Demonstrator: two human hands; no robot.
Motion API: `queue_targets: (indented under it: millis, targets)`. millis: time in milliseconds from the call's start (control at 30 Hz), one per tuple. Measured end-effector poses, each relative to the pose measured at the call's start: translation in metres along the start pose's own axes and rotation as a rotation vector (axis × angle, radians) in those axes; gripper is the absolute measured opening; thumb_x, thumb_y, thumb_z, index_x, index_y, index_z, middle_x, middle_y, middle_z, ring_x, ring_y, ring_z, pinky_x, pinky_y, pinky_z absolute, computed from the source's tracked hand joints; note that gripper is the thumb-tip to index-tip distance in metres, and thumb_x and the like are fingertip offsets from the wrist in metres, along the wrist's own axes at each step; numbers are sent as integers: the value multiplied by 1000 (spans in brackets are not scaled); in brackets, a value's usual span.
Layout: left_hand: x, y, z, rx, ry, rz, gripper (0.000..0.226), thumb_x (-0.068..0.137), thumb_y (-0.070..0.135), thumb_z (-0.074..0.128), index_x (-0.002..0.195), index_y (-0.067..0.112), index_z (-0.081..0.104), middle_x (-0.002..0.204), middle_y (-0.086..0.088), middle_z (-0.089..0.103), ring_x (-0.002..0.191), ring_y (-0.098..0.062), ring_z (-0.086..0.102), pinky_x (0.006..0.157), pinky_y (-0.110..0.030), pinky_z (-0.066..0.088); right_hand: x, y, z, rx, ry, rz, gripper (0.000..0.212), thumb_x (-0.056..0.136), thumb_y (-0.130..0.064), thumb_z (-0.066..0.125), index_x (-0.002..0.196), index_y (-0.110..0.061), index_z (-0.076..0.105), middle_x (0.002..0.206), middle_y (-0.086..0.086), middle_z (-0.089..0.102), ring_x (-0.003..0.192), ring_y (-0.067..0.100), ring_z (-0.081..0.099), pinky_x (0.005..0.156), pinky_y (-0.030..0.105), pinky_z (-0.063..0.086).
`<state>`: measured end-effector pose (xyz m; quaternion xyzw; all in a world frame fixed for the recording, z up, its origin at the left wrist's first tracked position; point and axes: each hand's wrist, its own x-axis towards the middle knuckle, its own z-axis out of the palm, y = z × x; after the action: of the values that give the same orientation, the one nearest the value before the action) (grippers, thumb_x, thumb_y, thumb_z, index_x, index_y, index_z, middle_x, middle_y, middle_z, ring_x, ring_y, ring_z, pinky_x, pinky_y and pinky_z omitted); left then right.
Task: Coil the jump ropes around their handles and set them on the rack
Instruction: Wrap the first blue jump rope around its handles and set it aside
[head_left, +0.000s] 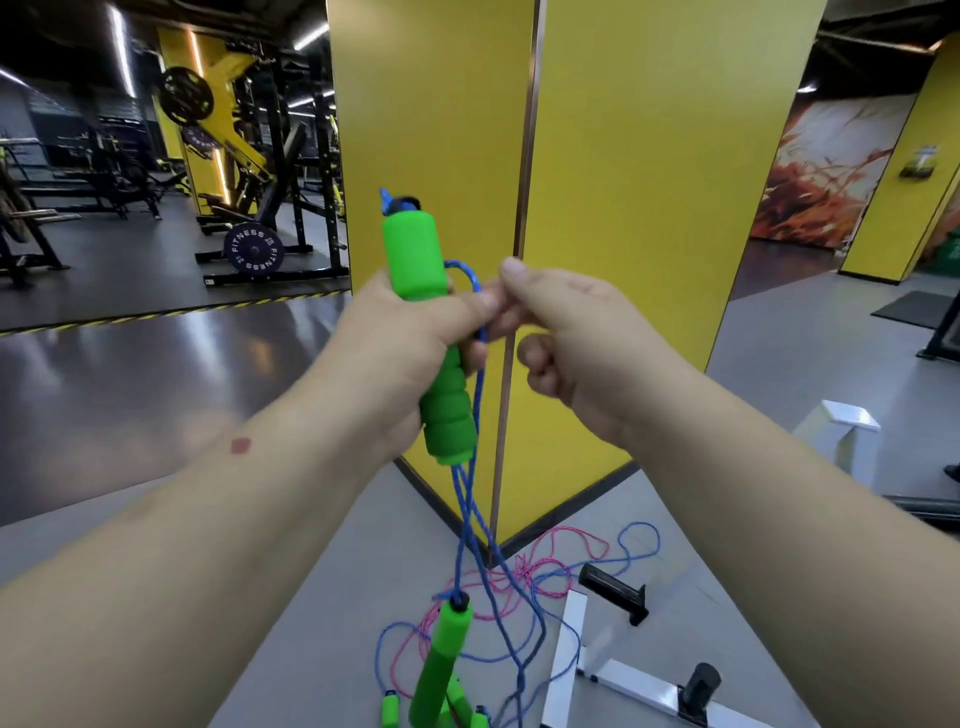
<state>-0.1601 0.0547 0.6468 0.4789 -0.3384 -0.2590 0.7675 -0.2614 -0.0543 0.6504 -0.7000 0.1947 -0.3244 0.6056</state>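
You hold a bright green handle (422, 312) with a blue rope (470, 525). On the grey floor (332, 597) lies a pink rope (561, 540). The pillar (649, 182) is yellow. A yellow-and-black striped line (171, 312) crosses the dark floor.

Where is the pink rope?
The pink rope lies tangled with blue rope on the floor, low in the view, beside the yellow pillar's corner.

A dark weight plate (254, 248) leaning at the foot of a black rack (291, 156) reads "FITNESS" twice around its face in pale letters. Its smaller marks are too blurred to read.
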Motion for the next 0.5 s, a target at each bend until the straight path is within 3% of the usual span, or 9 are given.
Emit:
queue_targets:
  millis: [67,167,267,367,500]
  targets:
    - [8,11,-3,-49,22,-15,24,89,-2,72,90,13,53,82,-5,75,75,-16,74,48,-20,49,-7,8,0,-23,-124,100,27,98,-41,57,95,-19,73,91,1,76,50,11,41,46,22,31]
    - [16,18,-5,-18,9,-29,16,90,-2,71,91,8,59,90,-10,79,93,-21,78,47,-21,50,-14,13,0,-62,-229,81,10,96,-20,64,92,-15,71,84,3,73,50,11,40,48,23,30]
    - [14,12,-7,45,25,-22,13,91,4,73,83,10,64,89,-14,77,75,-20,70,47,-22,50,-11,4,0,-86,-184,-24,8,97,-16,63,92,-14,70,80,0,68,50,8,39,46,22,31]
    - [8,4,-7,19,58,14,23,90,3,73,84,14,55,78,-6,67,54,-10,61,47,-20,48,-6,-9,0,-66,-91,-76,11,97,-19,63,94,-13,72,78,0,64,53,11,37,46,23,28]
    - [9,8,-7,-58,59,-29,15,92,2,70,85,10,60,82,-5,77,68,-13,70,50,-19,50,-8,0,8,-298,-47,-104,15,94,-26,66,93,-12,70,78,4,58,60,19,41,50,30,34]
